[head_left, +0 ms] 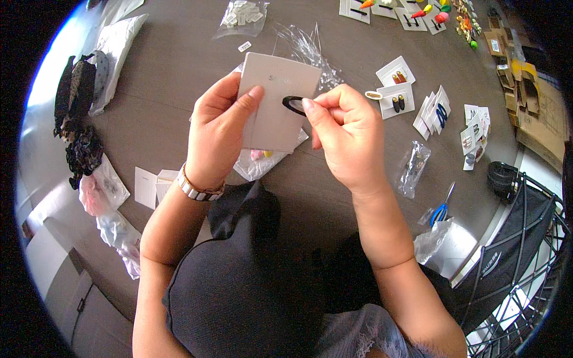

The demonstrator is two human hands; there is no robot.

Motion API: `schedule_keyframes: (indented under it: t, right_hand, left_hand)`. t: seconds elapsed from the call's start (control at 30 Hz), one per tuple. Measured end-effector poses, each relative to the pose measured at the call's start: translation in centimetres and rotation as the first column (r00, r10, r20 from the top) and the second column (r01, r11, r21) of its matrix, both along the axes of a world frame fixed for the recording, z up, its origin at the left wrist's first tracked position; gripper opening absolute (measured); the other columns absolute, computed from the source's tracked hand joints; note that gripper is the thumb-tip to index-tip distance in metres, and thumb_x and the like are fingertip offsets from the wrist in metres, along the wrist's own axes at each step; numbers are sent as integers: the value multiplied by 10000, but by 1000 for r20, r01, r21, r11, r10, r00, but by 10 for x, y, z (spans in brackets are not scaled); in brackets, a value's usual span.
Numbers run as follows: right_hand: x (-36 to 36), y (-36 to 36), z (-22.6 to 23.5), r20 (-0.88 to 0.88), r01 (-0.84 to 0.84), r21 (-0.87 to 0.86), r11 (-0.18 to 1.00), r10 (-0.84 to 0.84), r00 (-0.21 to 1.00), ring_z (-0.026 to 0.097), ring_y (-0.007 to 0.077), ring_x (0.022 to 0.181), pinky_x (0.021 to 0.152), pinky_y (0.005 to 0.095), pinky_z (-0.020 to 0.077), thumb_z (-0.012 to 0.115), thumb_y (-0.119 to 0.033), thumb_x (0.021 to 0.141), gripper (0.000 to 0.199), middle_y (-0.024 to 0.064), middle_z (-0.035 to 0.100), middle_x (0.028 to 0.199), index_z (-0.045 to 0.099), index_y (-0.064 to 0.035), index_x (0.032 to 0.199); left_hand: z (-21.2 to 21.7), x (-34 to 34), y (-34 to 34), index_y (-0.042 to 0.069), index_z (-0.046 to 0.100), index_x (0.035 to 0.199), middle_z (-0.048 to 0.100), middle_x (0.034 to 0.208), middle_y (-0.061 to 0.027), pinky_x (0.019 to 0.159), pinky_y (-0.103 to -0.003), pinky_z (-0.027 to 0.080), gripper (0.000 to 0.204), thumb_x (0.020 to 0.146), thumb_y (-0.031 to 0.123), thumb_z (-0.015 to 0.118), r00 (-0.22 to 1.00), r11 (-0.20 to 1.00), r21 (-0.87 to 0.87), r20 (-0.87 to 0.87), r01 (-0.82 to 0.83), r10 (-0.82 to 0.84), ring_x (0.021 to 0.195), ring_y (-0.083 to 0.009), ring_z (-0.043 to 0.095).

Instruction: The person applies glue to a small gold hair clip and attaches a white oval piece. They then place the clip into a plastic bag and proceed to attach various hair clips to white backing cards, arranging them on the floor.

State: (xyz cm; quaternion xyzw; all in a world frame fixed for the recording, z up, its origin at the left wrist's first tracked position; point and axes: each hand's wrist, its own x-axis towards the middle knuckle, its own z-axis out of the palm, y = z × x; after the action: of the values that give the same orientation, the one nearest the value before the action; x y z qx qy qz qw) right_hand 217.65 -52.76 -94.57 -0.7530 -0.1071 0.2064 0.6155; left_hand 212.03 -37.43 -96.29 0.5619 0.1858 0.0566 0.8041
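Note:
My left hand (224,113) grips a white display card (276,77) by its left side, thumb on the front. It is upright and faces me, with faint print near the top. My right hand (346,131) pinches a black oval hair clip (292,106) between thumb and finger. The clip overlaps the card's right edge; whether it is fastened to the card, I cannot tell. Below the card lies a clear bag (256,167) with small pink and yellow pieces, partly hidden behind my left wrist. Clear plastic strands (301,48) lie behind the card.
Carded clips (397,98) and carded dark blue clips (439,116) lie to the right. Blue-handled scissors (440,212) rest near the right edge. Blank white cards (146,186) sit at left, beside bagged hair ties (98,194). A bag of white tags (243,15) lies at the back.

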Motion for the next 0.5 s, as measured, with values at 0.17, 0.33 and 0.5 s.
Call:
schedule_keyframes:
  t: [0.17,0.33,0.5]
  right_hand:
    - [-5,6,-2,70,22,-41,999,-19,997,572,111,507,439,246,405,605,-85,801,128,92,584,570,506,-10,772]
    - [-8,9,-4,145,44,-48,998,-36,989,553,89,507,439,223,398,612,-94,805,129,65,576,576,507,-19,806]
    - [-10,10,-9,340,-1,-150,989,52,939,502,33,531,464,187,397,579,-72,832,85,14,583,613,530,-13,871]
  left_hand:
    - [0,-2,-7,-21,547,1042,605,928,-54,710,-218,455,213,865,96,527,999,999,-44,31,25,-24,823,-86,553]
    - [0,-1,-12,-12,540,1053,601,941,-46,711,-218,451,205,881,91,496,998,996,-88,66,19,-13,820,-80,548]
    - [1,-2,-18,-6,534,1051,599,934,-40,701,-220,450,201,897,111,477,996,999,-30,86,-14,16,810,-71,542]
